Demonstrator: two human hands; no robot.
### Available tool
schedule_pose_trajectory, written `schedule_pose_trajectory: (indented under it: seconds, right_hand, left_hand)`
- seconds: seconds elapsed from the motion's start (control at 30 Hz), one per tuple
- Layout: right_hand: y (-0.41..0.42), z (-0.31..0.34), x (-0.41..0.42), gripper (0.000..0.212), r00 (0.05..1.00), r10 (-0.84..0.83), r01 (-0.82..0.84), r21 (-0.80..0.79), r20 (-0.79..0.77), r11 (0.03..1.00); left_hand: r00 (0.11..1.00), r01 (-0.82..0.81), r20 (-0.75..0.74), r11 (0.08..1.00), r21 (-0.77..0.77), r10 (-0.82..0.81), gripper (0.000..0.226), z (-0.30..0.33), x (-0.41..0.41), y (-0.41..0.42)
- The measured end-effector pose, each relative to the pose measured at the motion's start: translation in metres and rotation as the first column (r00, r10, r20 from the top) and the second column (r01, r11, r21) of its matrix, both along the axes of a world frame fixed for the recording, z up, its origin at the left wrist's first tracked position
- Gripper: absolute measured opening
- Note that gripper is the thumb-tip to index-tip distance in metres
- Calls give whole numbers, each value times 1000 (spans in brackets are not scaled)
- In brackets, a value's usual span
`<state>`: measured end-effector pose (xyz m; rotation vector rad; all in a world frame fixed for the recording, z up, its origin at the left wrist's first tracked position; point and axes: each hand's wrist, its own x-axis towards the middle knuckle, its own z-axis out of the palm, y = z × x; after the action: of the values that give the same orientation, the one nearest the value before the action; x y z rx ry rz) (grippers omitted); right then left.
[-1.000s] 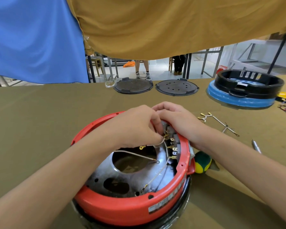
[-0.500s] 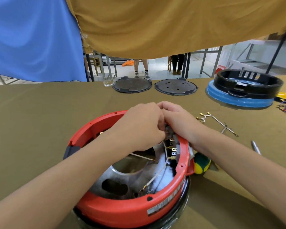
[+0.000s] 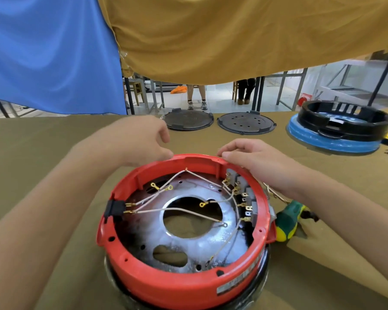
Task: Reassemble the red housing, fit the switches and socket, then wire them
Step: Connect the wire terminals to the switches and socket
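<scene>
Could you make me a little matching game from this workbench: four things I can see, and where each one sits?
Things:
1. red housing
2. screwdriver
3. two dark round lids
4. black socket

Places:
A. far edge of the table
B. in the housing's left wall
C. nearest the camera, under both hands
D. just right of the housing

Pairs: 1-C, 2-D, 3-A, 4-B
</scene>
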<state>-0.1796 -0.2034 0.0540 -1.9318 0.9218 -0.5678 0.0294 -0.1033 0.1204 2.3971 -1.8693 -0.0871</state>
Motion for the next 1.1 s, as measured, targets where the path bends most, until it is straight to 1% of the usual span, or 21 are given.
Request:
schedule_pose_trajectory:
  seconds: [0.03, 0.1, 0.2, 0.3, 0.37, 0.47, 0.53, 0.6, 0.67, 0.73, 0.8, 0.9, 0.97, 1.03, 1.1]
  right_hand:
    - [-1, 4, -2, 12, 999, -7, 5, -45, -31, 999]
    - [-3, 7, -5, 12, 995, 3, -12, -88, -102, 996]
    - [-2, 6, -4, 12, 982, 12, -35, -116, -189, 993]
    - [0, 3, 0, 11, 988, -40, 9, -201, -149, 980]
    - [-1, 2, 0, 13, 991, -72, 41, -256, -115, 966]
    - [-2, 6, -3, 16, 997, -44, 31, -205, -60, 978]
    - [-1, 8, -4, 17, 996, -1, -15, -174, -93, 985]
    - [1, 7, -3, 13, 992, 23, -45, -169, -128, 985]
    - [4, 2, 1, 12, 995, -1, -19, -192, -100, 981]
    - [6, -1, 4, 13, 998, -38, 25, -229, -54, 973]
    - [7, -1, 5, 13, 999, -40, 32, -232, -27, 972]
    - [6, 5, 0, 15, 999, 7, -14, -189, -38, 982]
    - [4, 7, -2, 19, 999, 25, -32, -171, -45, 985]
    - [5, 6, -1, 17, 997, 37, -49, -172, -72, 984]
    - [9, 3, 3, 15, 997, 38, -49, -168, -67, 985]
  left_hand:
    - [1000, -10, -12, 999, 51, 10, 34, -4, 4, -2]
    - [997, 10, -72, 991, 136, 0, 33, -12, 6, -5]
    - [994, 49, -109, 982, 181, -30, 26, -18, 10, -8]
    - [995, 40, -97, 980, 197, -21, 23, -18, 15, -9]
    - [993, 22, -121, 972, 234, 6, 21, -17, 18, -10]
    - [991, -17, -123, 954, 301, 56, 22, -13, 22, -7]
    - [988, -38, -131, 941, 336, 86, 28, -10, 25, -4]
    - [977, -31, -188, 941, 336, 100, 30, -8, 26, -2]
    - [980, 13, -196, 957, 290, 46, 29, -7, 23, -3]
    - [989, 71, -141, 971, 226, -40, 29, -10, 20, -6]
    - [991, 91, -111, 976, 198, -70, 27, -12, 19, -7]
    - [993, 82, -107, 966, 246, -58, 26, -10, 23, -7]
    - [989, 68, -142, 955, 287, -28, 32, -8, 26, -6]
    - [987, 55, -160, 947, 317, -4, 37, -7, 27, -5]
    - [992, 61, -120, 944, 323, -23, 34, -9, 25, -6]
